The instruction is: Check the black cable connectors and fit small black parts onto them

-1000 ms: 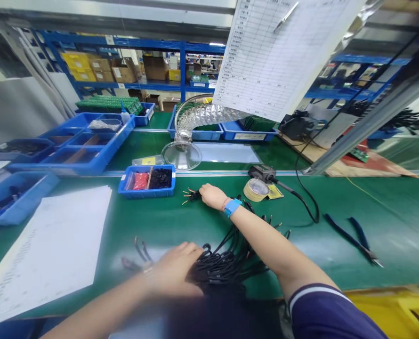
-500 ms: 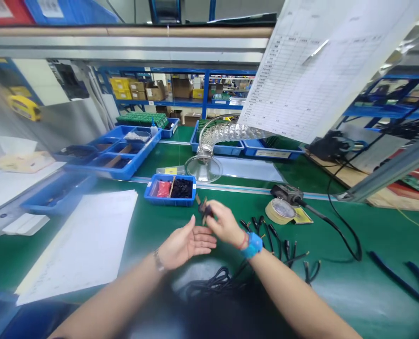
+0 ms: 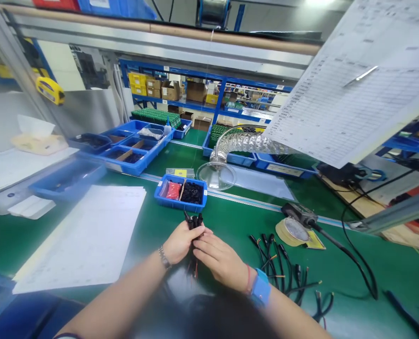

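Note:
My left hand (image 3: 181, 242) and my right hand (image 3: 220, 260) meet over the green mat, pinching a small bunch of black wire connectors (image 3: 194, 223) between them. Thin red and yellow leads (image 3: 192, 270) hang down from the bunch. A loose spread of black cables with bare-tipped ends (image 3: 282, 273) lies on the mat to the right of my right hand. Just beyond my fingers stands a blue tray (image 3: 180, 205) holding red and black small parts. A blue wrist strap (image 3: 261, 288) circles my right wrist.
A stack of white papers (image 3: 82, 240) lies left of my hands. Right of them are a tape roll (image 3: 293, 231) and a corded black tool (image 3: 299, 215). Behind stand a fume hood (image 3: 215, 175) with silver duct and blue bins. A hanging sheet (image 3: 350, 80) overhangs the right.
My left hand has closed from open onto the connectors, and both hands now hold them together. The view has tilted and shifted, and the cable pile has gone from under my hands.

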The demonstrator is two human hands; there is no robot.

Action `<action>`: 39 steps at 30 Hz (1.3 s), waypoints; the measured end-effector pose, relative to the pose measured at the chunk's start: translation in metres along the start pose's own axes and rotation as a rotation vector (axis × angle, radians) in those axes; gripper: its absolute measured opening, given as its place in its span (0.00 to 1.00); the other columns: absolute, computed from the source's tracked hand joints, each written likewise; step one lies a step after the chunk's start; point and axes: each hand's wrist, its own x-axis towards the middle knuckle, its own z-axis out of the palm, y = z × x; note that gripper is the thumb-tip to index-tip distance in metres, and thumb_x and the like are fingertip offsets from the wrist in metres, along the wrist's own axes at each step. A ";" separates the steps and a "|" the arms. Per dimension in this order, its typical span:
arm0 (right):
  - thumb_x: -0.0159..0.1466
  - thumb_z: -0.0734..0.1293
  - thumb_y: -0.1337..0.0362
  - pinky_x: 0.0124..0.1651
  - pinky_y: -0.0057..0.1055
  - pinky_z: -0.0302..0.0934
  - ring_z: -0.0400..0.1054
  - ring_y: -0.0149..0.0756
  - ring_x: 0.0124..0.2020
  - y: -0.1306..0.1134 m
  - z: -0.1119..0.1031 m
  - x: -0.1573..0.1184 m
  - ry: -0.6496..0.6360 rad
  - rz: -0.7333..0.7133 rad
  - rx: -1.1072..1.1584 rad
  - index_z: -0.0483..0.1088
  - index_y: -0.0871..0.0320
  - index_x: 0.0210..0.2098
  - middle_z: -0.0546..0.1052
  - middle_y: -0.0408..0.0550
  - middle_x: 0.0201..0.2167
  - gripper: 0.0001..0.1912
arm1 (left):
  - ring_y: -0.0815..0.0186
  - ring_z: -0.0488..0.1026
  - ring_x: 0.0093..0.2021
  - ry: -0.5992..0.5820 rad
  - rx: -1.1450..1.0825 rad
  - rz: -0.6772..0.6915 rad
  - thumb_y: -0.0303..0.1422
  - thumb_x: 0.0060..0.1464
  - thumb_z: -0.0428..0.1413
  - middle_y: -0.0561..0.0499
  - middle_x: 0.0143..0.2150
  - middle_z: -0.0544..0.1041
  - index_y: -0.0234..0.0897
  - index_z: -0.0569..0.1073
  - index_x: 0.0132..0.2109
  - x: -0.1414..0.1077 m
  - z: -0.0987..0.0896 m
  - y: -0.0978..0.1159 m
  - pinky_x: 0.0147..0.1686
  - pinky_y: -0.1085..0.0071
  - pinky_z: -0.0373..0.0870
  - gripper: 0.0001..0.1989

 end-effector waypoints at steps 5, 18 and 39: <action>0.59 0.56 0.73 0.48 0.39 0.59 0.63 0.36 0.45 0.019 -0.018 0.013 0.070 0.214 0.102 0.64 0.58 0.44 0.71 0.53 0.42 0.14 | 0.73 0.62 0.19 0.099 0.676 0.037 0.37 0.54 0.44 0.54 0.23 0.66 0.33 0.62 0.34 0.010 -0.016 -0.002 0.21 0.75 0.60 0.10; 0.60 0.57 0.69 0.45 0.30 0.56 0.64 0.35 0.40 0.119 0.056 0.156 -0.351 0.282 -0.043 0.71 0.59 0.37 0.73 0.50 0.37 0.12 | 0.53 0.67 0.39 -0.280 1.681 0.183 0.38 0.35 0.60 0.42 0.40 0.68 0.35 0.66 0.45 0.008 -0.026 -0.027 0.35 0.60 0.65 0.26; 0.59 0.56 0.72 0.36 0.26 0.56 0.61 0.30 0.31 0.163 0.035 0.175 -0.175 0.114 -0.025 0.67 0.61 0.28 0.67 0.47 0.30 0.09 | 0.54 0.64 0.41 -0.193 1.705 0.228 0.50 0.43 0.53 0.43 0.39 0.69 0.36 0.67 0.46 0.001 -0.017 -0.018 0.38 0.60 0.62 0.27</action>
